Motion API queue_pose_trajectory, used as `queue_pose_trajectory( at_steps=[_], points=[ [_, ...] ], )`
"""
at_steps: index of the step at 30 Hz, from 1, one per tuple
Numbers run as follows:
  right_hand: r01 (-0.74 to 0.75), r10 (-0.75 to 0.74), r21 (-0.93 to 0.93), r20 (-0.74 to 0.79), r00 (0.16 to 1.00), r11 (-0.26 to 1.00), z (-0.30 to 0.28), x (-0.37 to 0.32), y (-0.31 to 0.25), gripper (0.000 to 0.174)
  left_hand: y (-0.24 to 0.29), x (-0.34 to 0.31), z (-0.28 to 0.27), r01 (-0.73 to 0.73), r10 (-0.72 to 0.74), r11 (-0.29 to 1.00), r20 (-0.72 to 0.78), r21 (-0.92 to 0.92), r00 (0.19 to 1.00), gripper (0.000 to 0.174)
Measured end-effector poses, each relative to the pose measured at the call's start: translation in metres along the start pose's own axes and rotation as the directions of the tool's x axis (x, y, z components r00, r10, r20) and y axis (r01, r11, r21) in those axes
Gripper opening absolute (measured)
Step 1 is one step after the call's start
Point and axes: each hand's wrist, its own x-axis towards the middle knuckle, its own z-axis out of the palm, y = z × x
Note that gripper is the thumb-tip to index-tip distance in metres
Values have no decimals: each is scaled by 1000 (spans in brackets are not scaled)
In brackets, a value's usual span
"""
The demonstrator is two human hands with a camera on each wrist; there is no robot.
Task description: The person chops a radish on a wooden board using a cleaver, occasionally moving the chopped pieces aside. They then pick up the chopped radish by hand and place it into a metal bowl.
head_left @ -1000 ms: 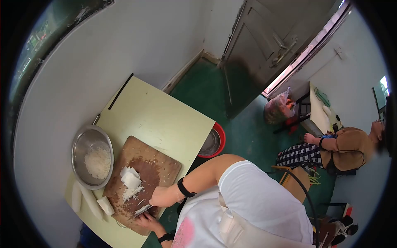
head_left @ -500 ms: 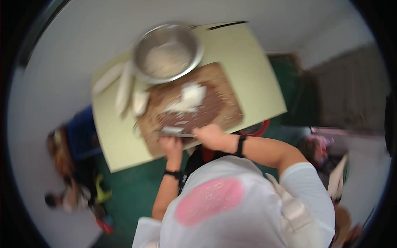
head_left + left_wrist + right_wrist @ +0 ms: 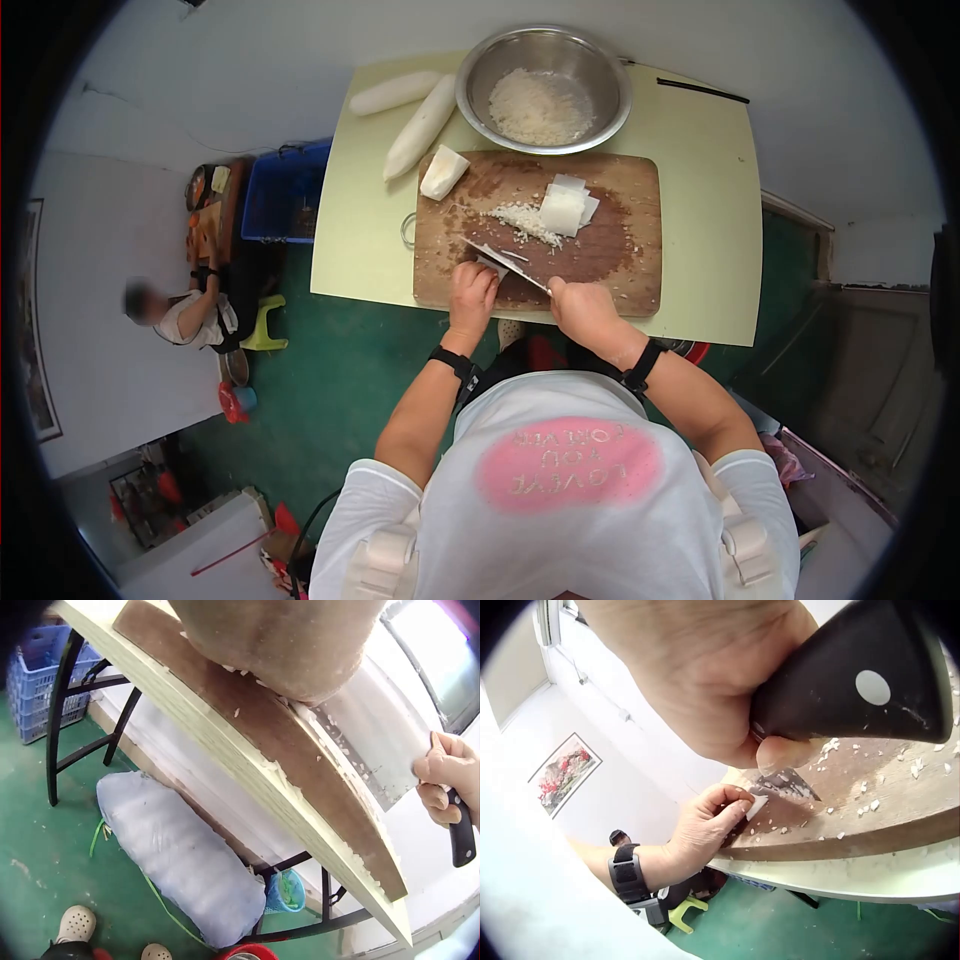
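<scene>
My right hand (image 3: 588,312) grips the black handle (image 3: 840,682) of a cleaver (image 3: 382,731), its thumb and fingers close to the blade. The blade slants over the near left part of the wooden chopping board (image 3: 630,185). Right beside the blade, my left hand (image 3: 473,293) holds a white radish piece (image 3: 757,806) against the board with bent fingers, mostly hidden under them. Thin cut strips lie along the blade's far side. Farther back on the board are finely chopped radish (image 3: 525,220), a stack of flat radish slices (image 3: 565,208) and a thick radish chunk (image 3: 444,172).
Behind the board stands a steel bowl (image 3: 610,105) with chopped radish in it. Two whole white radishes (image 3: 420,128) lie at the back left of the pale table (image 3: 710,200). A black strip (image 3: 703,90) lies back right. Another person (image 3: 195,315) sits far left.
The head view has swung round, bringing the board to the upper middle. Both hands stay at the board's near side, the left on the radish piece and the right on the cleaver.
</scene>
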Motion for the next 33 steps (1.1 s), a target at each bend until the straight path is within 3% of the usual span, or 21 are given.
queue_pose_trajectory(
  at_steps=[10, 22, 29, 33],
  points=[
    [42, -41, -52, 14, 999, 998, 5, -6, -12, 4, -3, -4, 3, -1, 2, 997, -14, 75, 1000, 22],
    [29, -28, -112, 9, 1000, 993, 4, 2, -13, 5, -9, -7, 0, 7, -8, 999, -27, -47, 1000, 17],
    [28, -21, -135, 59, 998, 990, 4, -2, -17, 5, -9, -7, 2, -14, 14, 1000, -69, 5, 998, 17],
    [46, -46, -96, -2, 999, 994, 24, 15, -14, 9, -8, -5, 0, -15, 14, 1000, -55, -8, 998, 16]
  ],
)
